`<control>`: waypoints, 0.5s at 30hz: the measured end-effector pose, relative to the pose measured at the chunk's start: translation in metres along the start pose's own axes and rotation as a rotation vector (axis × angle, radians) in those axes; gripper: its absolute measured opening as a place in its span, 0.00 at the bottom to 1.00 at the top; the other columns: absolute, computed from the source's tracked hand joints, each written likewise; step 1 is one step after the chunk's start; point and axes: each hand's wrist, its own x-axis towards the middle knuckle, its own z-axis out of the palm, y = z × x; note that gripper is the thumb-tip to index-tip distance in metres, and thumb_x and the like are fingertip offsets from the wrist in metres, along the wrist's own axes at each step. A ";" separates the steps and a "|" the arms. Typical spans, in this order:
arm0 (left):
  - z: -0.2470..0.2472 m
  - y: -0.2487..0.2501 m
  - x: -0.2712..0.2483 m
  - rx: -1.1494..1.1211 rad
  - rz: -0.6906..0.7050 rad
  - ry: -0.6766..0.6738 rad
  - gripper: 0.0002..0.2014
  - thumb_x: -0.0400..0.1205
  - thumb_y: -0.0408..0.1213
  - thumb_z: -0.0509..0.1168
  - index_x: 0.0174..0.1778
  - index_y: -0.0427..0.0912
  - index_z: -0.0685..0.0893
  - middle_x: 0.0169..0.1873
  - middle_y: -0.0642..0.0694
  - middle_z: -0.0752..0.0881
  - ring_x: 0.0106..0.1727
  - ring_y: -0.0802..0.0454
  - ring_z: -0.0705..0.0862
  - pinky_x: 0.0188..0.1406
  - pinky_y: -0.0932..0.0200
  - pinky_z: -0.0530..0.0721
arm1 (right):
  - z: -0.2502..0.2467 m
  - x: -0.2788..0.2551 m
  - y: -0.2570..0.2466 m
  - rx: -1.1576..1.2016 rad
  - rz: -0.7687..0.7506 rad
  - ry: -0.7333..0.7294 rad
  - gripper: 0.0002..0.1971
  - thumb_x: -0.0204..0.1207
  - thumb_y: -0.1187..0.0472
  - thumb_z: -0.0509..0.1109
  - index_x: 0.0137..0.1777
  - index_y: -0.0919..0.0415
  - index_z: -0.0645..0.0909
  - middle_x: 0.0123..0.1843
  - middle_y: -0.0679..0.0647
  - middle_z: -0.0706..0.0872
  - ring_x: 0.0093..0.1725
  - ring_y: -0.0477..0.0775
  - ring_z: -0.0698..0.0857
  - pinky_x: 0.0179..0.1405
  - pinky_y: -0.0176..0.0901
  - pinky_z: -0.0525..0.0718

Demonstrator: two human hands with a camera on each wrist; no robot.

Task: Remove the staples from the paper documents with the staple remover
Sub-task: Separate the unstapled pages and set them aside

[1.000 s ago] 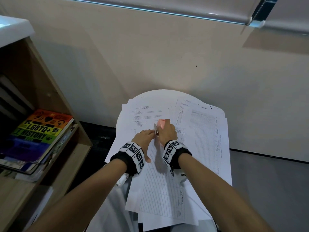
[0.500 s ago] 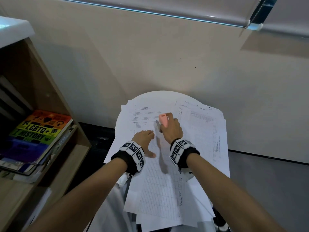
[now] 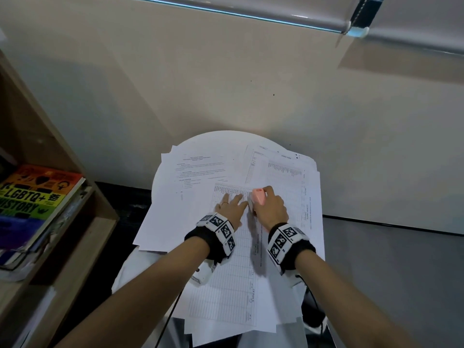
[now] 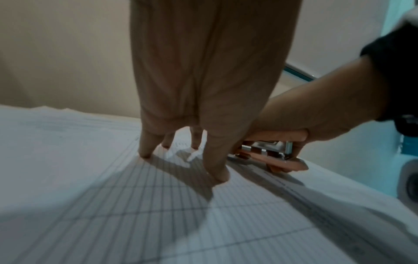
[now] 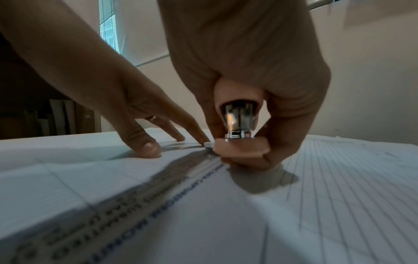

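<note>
A person's right hand grips a small pink plastic staple remover with a bright metal core, thumb and fingers curled round its body; its lower pink lip lies on the top sheet of a loose pile of white printed paper documents, at that sheet's far right corner, just beside the left hand's index finger; whether a staple is caught in the tool cannot be told. The left hand holds nothing; its fingers are straight and spread, fingertips and thumb pressing down on the gridded top sheet, with a thin gold ring on one finger. From the right wrist, the same tool shows its metal tongue between two pink halves, pinched from both sides; the left wrist view shows it side-on, low over the page. The pile covers most of a small round white table standing against a cream wall; both wrists wear black bands with black-and-white marker tags; to the left, a wooden bookshelf holds a rainbow-coloured book lettered "LGBTQ+ HISTORY".
</note>
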 end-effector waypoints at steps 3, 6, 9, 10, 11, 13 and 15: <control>-0.001 0.008 -0.001 -0.028 -0.039 -0.009 0.38 0.80 0.42 0.69 0.82 0.45 0.55 0.83 0.51 0.46 0.83 0.35 0.42 0.79 0.32 0.56 | 0.001 -0.002 0.002 0.015 0.013 0.020 0.22 0.81 0.46 0.63 0.71 0.54 0.68 0.63 0.63 0.78 0.59 0.67 0.81 0.52 0.51 0.78; -0.001 0.011 -0.003 -0.018 -0.056 0.002 0.39 0.79 0.42 0.70 0.81 0.45 0.56 0.83 0.51 0.46 0.84 0.36 0.42 0.78 0.31 0.57 | 0.001 -0.002 0.001 0.001 0.021 0.034 0.22 0.82 0.49 0.62 0.73 0.55 0.67 0.65 0.64 0.76 0.60 0.67 0.81 0.49 0.48 0.73; -0.004 0.012 -0.002 -0.001 -0.068 -0.017 0.39 0.78 0.41 0.71 0.80 0.45 0.57 0.83 0.52 0.46 0.83 0.35 0.43 0.78 0.31 0.58 | 0.000 0.000 -0.001 -0.014 0.013 0.038 0.23 0.83 0.47 0.61 0.73 0.56 0.67 0.65 0.64 0.76 0.60 0.67 0.80 0.48 0.48 0.71; -0.005 0.014 -0.002 0.004 -0.076 -0.025 0.39 0.77 0.40 0.72 0.80 0.45 0.57 0.83 0.53 0.46 0.83 0.35 0.43 0.77 0.30 0.59 | -0.001 0.001 -0.001 -0.024 0.006 0.041 0.23 0.83 0.47 0.60 0.73 0.56 0.67 0.65 0.64 0.76 0.61 0.67 0.80 0.48 0.48 0.71; -0.006 0.015 -0.001 0.012 -0.085 -0.035 0.40 0.77 0.40 0.72 0.80 0.45 0.56 0.83 0.54 0.45 0.83 0.35 0.43 0.76 0.30 0.60 | -0.001 0.001 -0.002 -0.033 0.001 0.043 0.23 0.83 0.46 0.60 0.73 0.56 0.67 0.65 0.64 0.76 0.61 0.67 0.80 0.48 0.49 0.72; -0.009 0.019 0.000 0.033 -0.105 -0.054 0.43 0.76 0.40 0.73 0.81 0.45 0.53 0.83 0.55 0.44 0.83 0.34 0.43 0.75 0.29 0.62 | -0.001 0.003 -0.001 -0.038 -0.004 0.045 0.24 0.82 0.46 0.61 0.73 0.57 0.67 0.65 0.64 0.77 0.61 0.67 0.80 0.50 0.50 0.75; -0.010 0.020 0.001 0.032 -0.112 -0.060 0.44 0.76 0.40 0.73 0.82 0.45 0.51 0.83 0.56 0.44 0.83 0.34 0.44 0.75 0.29 0.63 | 0.000 0.004 -0.001 -0.038 0.000 0.043 0.24 0.83 0.46 0.60 0.73 0.57 0.67 0.65 0.64 0.77 0.61 0.67 0.80 0.50 0.50 0.74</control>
